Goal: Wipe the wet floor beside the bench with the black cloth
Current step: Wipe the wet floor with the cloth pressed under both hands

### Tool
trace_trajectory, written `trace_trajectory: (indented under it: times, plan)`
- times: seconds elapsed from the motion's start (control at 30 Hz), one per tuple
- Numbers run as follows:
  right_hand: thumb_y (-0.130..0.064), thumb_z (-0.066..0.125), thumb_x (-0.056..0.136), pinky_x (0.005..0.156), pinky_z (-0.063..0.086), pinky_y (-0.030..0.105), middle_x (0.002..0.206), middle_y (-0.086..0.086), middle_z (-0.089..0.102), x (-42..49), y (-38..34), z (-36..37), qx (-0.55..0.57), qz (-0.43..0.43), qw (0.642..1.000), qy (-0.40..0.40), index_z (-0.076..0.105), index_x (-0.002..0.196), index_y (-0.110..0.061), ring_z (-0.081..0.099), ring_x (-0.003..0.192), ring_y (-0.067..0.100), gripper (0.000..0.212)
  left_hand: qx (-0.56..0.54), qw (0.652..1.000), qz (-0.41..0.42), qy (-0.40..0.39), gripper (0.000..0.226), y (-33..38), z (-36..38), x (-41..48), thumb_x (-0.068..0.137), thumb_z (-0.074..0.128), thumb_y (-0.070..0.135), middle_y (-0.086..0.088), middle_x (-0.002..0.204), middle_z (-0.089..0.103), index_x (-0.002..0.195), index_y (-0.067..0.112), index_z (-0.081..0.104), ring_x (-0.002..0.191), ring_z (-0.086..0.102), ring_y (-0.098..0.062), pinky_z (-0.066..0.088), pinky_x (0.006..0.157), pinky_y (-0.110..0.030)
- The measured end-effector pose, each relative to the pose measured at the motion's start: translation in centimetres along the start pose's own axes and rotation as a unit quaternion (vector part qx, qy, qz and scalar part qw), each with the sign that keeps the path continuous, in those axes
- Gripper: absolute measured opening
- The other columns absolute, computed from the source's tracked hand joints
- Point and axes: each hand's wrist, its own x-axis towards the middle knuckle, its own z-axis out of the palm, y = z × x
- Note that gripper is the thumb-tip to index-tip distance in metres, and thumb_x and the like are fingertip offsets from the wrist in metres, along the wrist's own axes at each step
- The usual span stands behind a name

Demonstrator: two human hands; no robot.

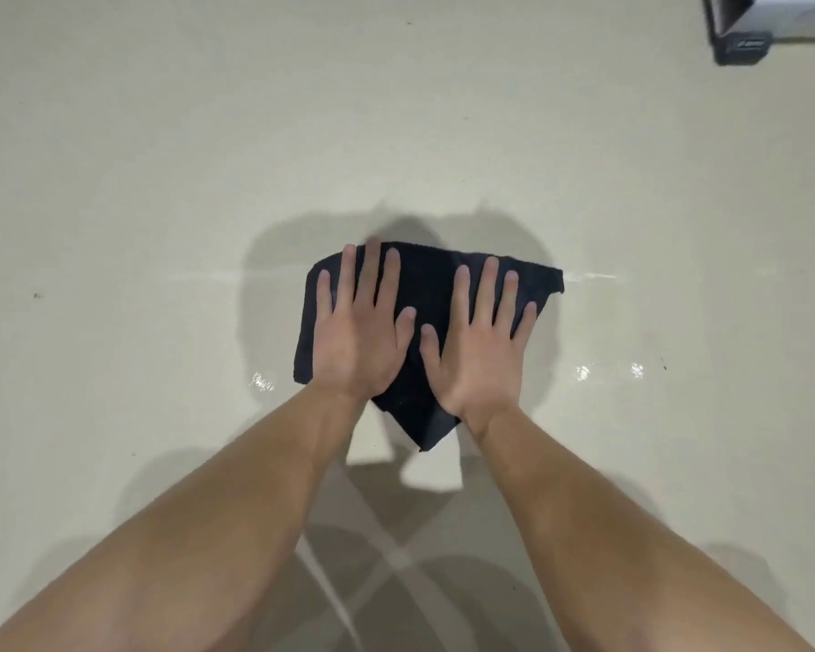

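The black cloth lies spread flat on the pale, glossy floor in the middle of the view. My left hand presses down on its left half, palm flat and fingers spread. On the cloth's right half my right hand lies the same way, flat with fingers apart. Neither hand grips the fabric. One corner of the cloth points back toward me between my wrists. Wet glints shine on the floor to the right of the cloth, and wet glints also show to its left.
A dark foot of the bench with a light frame above it stands at the top right corner. A thin wet streak runs sideways from the cloth's right tip. Shadows of my arms and body fall on the floor near me.
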Motion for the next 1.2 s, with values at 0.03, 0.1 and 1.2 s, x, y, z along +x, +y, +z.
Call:
trace_trajectory:
  times: [0.03, 0.1, 1.2]
  plan:
    - [-0.055, 0.031, 0.099, 0.123, 0.004, 0.062, 0.170, 0.016, -0.006, -2.0, 0.9, 0.4, 0.004, 0.031, 0.999, -0.002, 0.002, 0.163, -0.016, -0.007, 0.156, 0.038, 0.081, 0.005, 0.999, 0.029, -0.013, 0.068, 1.1, 0.3, -0.9, 0.104, 0.020, 0.046, -0.009, 0.171, 0.001, 0.162, 0.013, 0.003, 0.157, 0.000, -0.032, 0.007, 0.125, -0.054]
    - [-0.055, 0.034, 0.097, 0.123, 0.006, 0.063, 0.170, 0.017, -0.005, -6.2, 2.4, 1.3, 0.008, 0.087, 0.996, -0.017, 0.003, 0.163, -0.014, -0.006, 0.156, 0.039, 0.083, 0.011, 0.995, 0.091, -0.036, 0.070, 2.7, 1.1, -3.3, 0.104, 0.023, 0.045, -0.009, 0.171, -0.002, 0.162, 0.013, 0.004, 0.157, 0.000, -0.032, 0.004, 0.125, -0.054]
    - [-0.064, 0.026, 0.096, 0.125, 0.002, 0.058, 0.172, 0.005, -0.003, 4.7, 34.2, -6.1, 0.034, 0.224, 0.971, 0.073, 0.002, 0.163, -0.028, -0.005, 0.157, 0.033, 0.080, 0.032, 0.969, 0.246, 0.011, 0.066, 34.3, 1.2, 16.3, 0.103, 0.016, 0.052, 0.000, 0.172, -0.005, 0.162, 0.027, 0.001, 0.157, -0.005, -0.025, 0.000, 0.125, -0.052]
